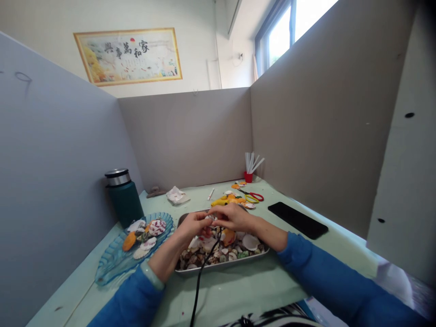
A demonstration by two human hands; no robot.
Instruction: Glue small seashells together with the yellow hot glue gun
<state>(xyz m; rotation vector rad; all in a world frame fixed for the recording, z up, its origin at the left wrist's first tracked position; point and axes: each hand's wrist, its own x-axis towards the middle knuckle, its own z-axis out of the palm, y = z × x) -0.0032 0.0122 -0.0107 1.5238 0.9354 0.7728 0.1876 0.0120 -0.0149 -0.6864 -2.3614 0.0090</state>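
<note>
Hands, two, bare: left hand (194, 225) and right hand (236, 217), brought together above the metal tray (238, 260); fingertips of both narrowed in a pinch on a small pale piece (211, 219); I take it for a shell, though from my end the fingers hide most of it.

Location: over the far half of the tray, above a heap of shells (221, 257); whether it touches them I cannot tell.

Handling, as I judge it: very light; stiff, with no give to warn of too much force; smooth faces likely slippery, ridged ones kinder to grip; thin edges apt to chip.

Hold: I would take opposite sides near the thickest part, with light fingertip pressure; I would keep the load off the thin edge.

Adjacent: black cord (196, 295), thin and apparently limp, crossing the tray's front edge and running up near the fingers; attachment hidden from me; a possible snag.

Left: blue dish (112, 261) bearing more shells, among them a flat orange shell (129, 241); same light touch advised.

Beyond the tray, on the surface (218, 297): scissors (254, 197).
</note>
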